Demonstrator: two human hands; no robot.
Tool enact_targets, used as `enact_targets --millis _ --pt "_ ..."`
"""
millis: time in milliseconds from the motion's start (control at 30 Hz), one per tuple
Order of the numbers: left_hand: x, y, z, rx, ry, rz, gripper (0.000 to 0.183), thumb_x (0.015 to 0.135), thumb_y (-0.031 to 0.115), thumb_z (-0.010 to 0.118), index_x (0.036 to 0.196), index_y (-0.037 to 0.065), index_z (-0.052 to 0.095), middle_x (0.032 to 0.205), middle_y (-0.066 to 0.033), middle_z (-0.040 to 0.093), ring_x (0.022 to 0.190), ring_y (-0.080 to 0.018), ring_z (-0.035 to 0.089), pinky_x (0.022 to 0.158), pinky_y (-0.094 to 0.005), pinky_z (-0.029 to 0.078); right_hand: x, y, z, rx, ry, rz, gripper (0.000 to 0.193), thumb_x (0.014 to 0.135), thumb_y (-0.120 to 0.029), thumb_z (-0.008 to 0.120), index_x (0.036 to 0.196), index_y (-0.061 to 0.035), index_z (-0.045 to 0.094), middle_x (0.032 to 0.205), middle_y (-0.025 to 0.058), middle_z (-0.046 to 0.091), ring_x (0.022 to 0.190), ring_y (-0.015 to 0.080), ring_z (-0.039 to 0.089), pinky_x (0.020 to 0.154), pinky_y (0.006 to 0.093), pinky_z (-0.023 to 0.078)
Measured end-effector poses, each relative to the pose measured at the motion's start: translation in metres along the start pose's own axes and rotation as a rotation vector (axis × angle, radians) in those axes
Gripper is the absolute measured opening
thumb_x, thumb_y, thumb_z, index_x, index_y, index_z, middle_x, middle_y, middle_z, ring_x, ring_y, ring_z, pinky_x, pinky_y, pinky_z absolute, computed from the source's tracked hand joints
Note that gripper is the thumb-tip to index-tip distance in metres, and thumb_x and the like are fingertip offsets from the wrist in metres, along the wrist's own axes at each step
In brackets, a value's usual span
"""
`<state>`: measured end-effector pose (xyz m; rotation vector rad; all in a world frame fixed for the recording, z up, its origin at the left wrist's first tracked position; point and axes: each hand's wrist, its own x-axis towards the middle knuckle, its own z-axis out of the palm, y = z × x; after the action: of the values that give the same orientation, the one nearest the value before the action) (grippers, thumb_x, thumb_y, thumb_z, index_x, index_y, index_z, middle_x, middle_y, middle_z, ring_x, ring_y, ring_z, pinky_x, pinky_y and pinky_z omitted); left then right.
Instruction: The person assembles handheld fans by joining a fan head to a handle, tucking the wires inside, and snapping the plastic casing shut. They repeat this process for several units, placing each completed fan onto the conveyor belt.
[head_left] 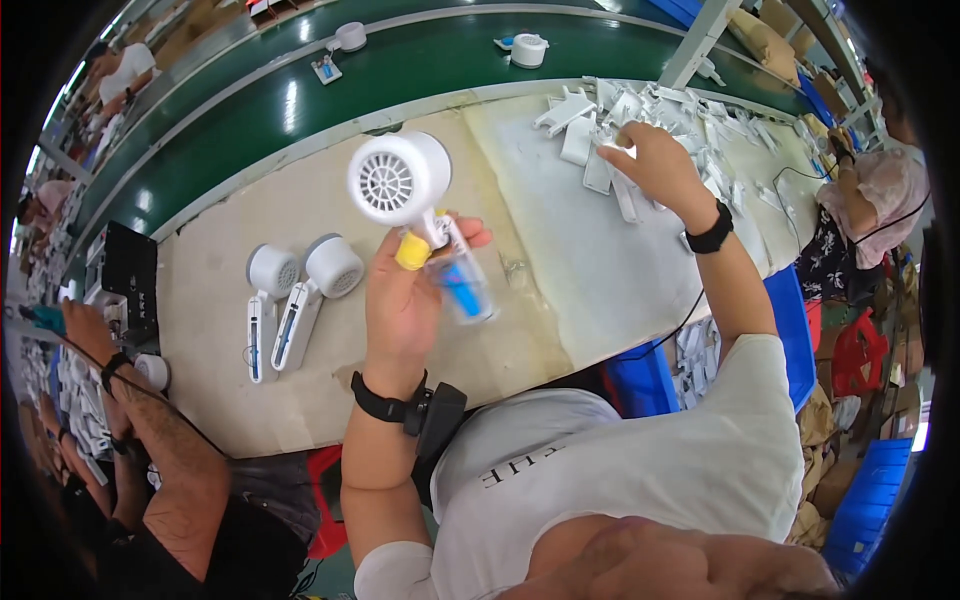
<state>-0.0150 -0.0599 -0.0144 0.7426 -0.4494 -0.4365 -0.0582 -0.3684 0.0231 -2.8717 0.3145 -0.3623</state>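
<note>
My left hand [405, 300] is closed round the handle of a white handheld fan [400, 180], raised above the table. Its round grille faces left, and the handle's uncovered side shows a blue part inside. A yellow cover [412, 251] wraps one finger or the thumb of that hand. At the upper right, my right hand [655, 165] reaches over a heap of white plastic shell pieces [600, 145]. Its thumb and fingers are apart, and I see nothing gripped between them. Two more white fans [262, 310] [315, 295] lie side by side to the left.
A green conveyor belt [420, 70] runs along the far side, carrying a white fan head [528, 50] and small parts. Blue bins [640, 380] stand below the table's near right edge. Co-workers' arms [170, 450] are at the left; another person [870, 200] sits at the right.
</note>
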Motion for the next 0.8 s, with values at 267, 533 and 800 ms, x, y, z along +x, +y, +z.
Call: enact_targets --millis 267,533,800 --pt "0.002 0.004 -0.011 0.158 0.041 -0.157 0.029 0.091 0.020 0.053 0.114 0.002 0.053 0.109 -0.0138 0.061 0.094 -0.0163 0.060 0.072 -0.0257 0.051 0.008 0.029 0.025 -0.181 -0.046 0.085 0.049 0.077 -0.019 0.057 0.123 -0.0082 0.045 0.092 0.0254 0.060 0.084 0.0373 0.059 0.071 0.0435 0.047" --pt "0.004 -0.011 -0.010 0.038 0.169 -0.028 0.030 0.089 0.015 0.055 0.115 0.000 0.052 0.115 -0.0118 0.057 0.100 -0.0182 0.059 0.078 -0.0314 0.053 -0.018 -0.079 0.015 0.600 -0.015 -0.371 0.063 0.073 -0.017 0.068 0.128 0.0011 0.042 0.115 0.0077 0.053 0.093 0.0205 0.055 0.076 0.0327 0.045" --pt "0.003 -0.015 -0.011 -0.075 0.291 0.069 0.032 0.090 0.017 0.054 0.117 0.000 0.049 0.113 -0.0099 0.057 0.100 -0.0187 0.058 0.083 -0.0317 0.051 -0.034 -0.159 0.011 0.224 0.193 -0.639 0.059 0.066 -0.010 0.071 0.119 -0.0023 0.048 0.110 0.0143 0.053 0.094 0.0320 0.053 0.079 0.0378 0.046"
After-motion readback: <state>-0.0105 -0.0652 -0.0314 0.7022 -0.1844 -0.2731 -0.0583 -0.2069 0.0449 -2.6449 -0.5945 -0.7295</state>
